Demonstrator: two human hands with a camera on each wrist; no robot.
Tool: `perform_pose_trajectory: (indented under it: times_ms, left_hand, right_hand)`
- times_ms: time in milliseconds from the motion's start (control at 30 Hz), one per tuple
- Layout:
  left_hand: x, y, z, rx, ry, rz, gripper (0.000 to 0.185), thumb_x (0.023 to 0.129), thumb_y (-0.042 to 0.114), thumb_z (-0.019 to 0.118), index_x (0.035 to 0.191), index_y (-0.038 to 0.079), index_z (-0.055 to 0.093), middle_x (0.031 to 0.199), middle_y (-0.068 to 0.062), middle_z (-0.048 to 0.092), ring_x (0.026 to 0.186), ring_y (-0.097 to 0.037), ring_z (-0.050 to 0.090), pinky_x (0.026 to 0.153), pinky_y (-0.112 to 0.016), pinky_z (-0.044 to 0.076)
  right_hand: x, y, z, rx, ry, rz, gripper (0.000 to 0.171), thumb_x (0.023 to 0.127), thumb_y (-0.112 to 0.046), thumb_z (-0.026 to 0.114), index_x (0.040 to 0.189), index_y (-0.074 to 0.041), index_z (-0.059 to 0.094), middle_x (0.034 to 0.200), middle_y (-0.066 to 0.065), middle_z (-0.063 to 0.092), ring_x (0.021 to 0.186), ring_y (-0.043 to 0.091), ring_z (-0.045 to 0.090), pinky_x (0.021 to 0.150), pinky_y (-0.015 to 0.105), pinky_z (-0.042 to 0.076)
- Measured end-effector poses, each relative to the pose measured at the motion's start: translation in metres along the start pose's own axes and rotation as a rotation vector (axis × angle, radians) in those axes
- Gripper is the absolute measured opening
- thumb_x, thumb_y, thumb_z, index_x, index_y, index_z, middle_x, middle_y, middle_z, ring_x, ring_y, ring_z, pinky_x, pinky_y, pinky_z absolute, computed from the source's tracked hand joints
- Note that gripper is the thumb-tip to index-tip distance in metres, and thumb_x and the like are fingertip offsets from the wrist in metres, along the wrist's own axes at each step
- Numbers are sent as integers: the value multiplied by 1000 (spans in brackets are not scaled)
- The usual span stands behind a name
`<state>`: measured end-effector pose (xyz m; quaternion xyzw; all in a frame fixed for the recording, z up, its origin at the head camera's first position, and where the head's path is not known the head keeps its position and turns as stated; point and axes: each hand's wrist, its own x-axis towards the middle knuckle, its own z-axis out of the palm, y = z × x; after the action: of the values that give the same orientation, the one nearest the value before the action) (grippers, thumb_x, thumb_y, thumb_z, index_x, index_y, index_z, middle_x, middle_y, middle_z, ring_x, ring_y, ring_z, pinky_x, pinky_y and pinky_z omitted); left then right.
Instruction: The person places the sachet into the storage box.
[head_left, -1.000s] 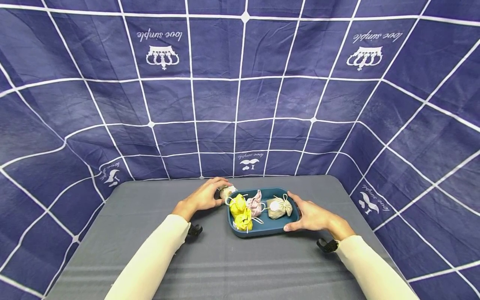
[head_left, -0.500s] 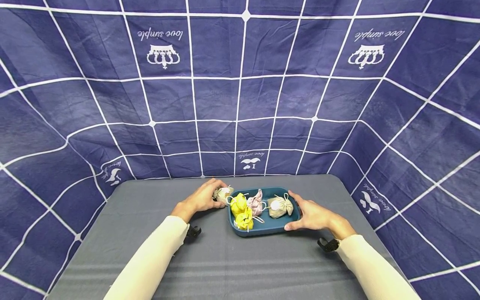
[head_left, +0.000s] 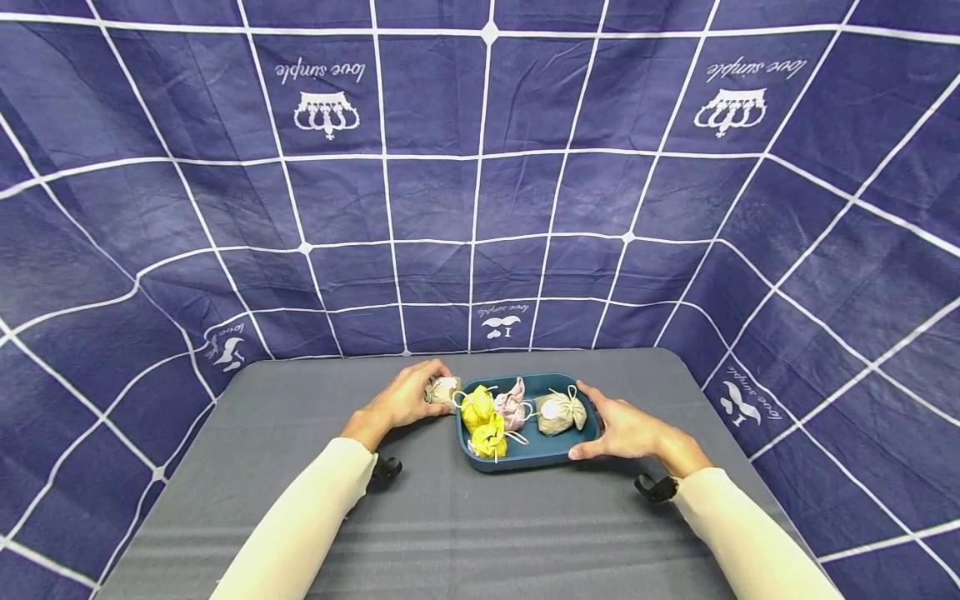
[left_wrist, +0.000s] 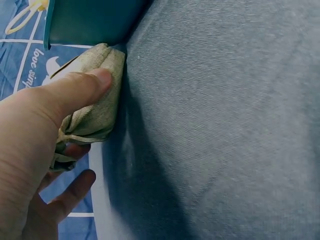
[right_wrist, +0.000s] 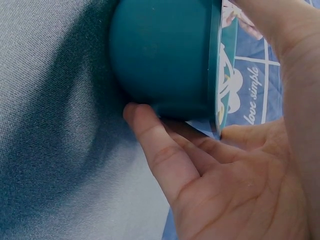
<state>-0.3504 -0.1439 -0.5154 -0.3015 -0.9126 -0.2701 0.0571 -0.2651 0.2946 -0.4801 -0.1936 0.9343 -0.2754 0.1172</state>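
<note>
My left hand (head_left: 417,393) grips a small beige drawstring pouch (head_left: 444,389) on the grey table, right against the left end of a teal tray (head_left: 542,458). In the left wrist view my thumb (left_wrist: 75,90) presses the pouch (left_wrist: 95,115) beside the tray (left_wrist: 90,22). My right hand (head_left: 617,427) holds the tray's right end, thumb low on its wall (right_wrist: 160,55) and fingers over the rim. Inside the tray lie two yellow pouches (head_left: 482,421), a pink pouch (head_left: 512,407) and a beige pouch (head_left: 559,414).
The grey table (head_left: 465,533) stretches toward me with bare cloth in front of the tray. A dark blue cloth with a white grid (head_left: 480,208) hangs behind and at both sides, close to the table's far edge.
My left hand has closed round the beige pouch and drawn it slightly left and nearer. The right hand and the tray have stayed where they were.
</note>
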Motion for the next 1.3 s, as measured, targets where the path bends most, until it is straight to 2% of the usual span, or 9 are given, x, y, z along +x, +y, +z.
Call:
perform_pose_trajectory:
  times_ms: [267, 533, 900, 1133, 1300]
  left_hand:
    - [-11, 0, -4, -2, 64, 1, 54, 85, 14, 104, 129, 14, 73, 126, -7, 79, 111, -26, 75, 101, -49, 62]
    - [-19, 3, -13, -23, 127, -13, 52, 85, 11, 104, 129, 12, 76, 118, -7, 78, 108, -24, 73, 99, -48, 62]
    - [-29, 13, -24, 16, 200, 8, 54, 88, 17, 101, 135, 12, 76, 122, -9, 79, 111, -28, 75, 101, -51, 63]
    - [-34, 23, -33, 51, 274, 38, 59, 88, 18, 102, 140, 11, 75, 120, -10, 79, 105, -27, 76, 95, -50, 66]
    - [-35, 32, -42, 49, 286, 31, 61, 89, 19, 102, 143, 12, 74, 120, -11, 77, 105, -28, 75, 96, -50, 65]
  right_hand:
    - [-1, 0, 0, -7, 0, 7, 139, 83, -55, 104, 180, 6, 25, 157, 33, 69, 144, 45, 69, 127, 68, 51]
    - [-2, 0, 2, -3, 2, -7, 137, 84, -52, 104, 180, 6, 26, 159, 37, 66, 147, 49, 68, 127, 70, 50]
    - [-2, 2, 1, -6, 4, -3, 139, 82, -55, 103, 179, 7, 26, 159, 36, 66, 146, 48, 68, 127, 70, 50]
    - [-1, 3, 1, -17, 1, -8, 139, 83, -56, 103, 179, 7, 25, 160, 36, 66, 146, 48, 69, 127, 70, 51]
    - [0, 4, 1, -20, 16, -13, 138, 83, -56, 103, 179, 7, 26, 162, 37, 63, 148, 50, 68, 127, 70, 50]
